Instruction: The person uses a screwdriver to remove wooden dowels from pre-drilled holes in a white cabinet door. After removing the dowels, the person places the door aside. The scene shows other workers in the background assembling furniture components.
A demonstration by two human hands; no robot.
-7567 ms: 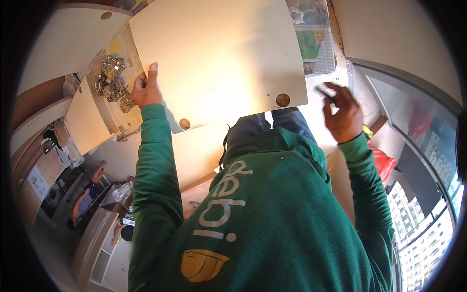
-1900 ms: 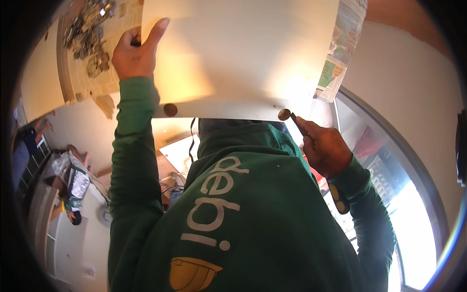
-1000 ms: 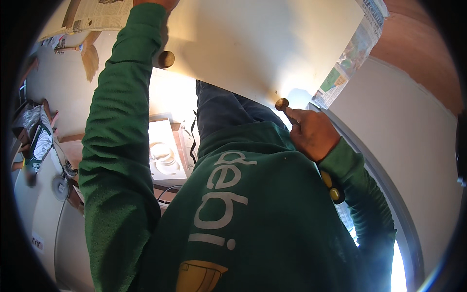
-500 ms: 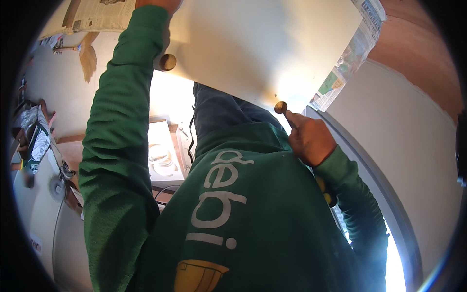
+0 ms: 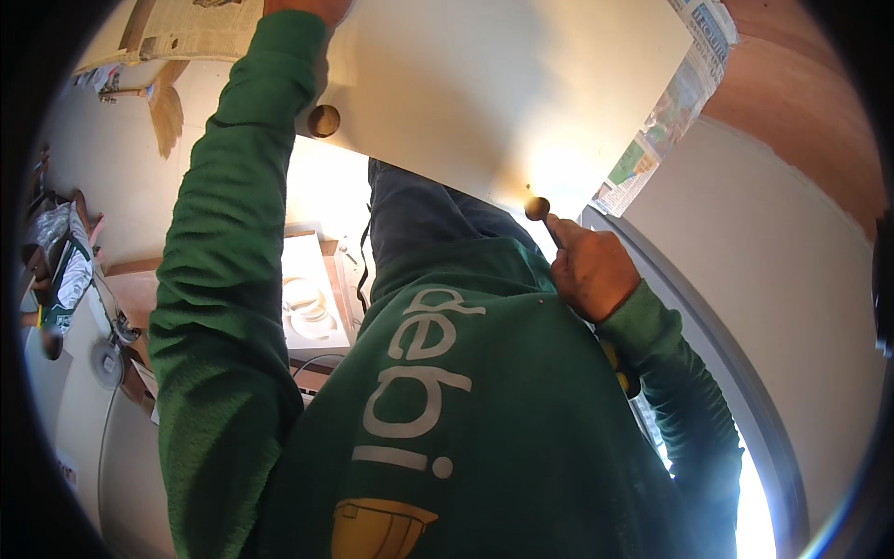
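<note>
A pale flat panel [image 5: 447,84] stretches across the top of the view, with two round brown recesses or knobs along its near edge. My left hand [image 5: 312,7] is at the upper edge of the picture, over the panel's left part; its fingers are cut off. Just below its wrist sits the left brown round [image 5: 324,121]. My right hand [image 5: 596,270] is closed around a thin dark rod [image 5: 552,229], which reaches the right brown round [image 5: 536,209] near the panel's corner. The rod's other end is hidden in the hand.
Newspaper [image 5: 666,121] lies under the panel's right side, with more newspaper [image 5: 196,33] at upper left. A soft broom [image 5: 166,112] is at left. An open box [image 5: 312,289] holds white round items. Plastic-wrapped things [image 5: 60,247] and a fan-like disc [image 5: 107,363] stand farther left.
My right hand and the rod have shifted very slightly left, the rod still at the right brown round. My left arm stays almost in place.
</note>
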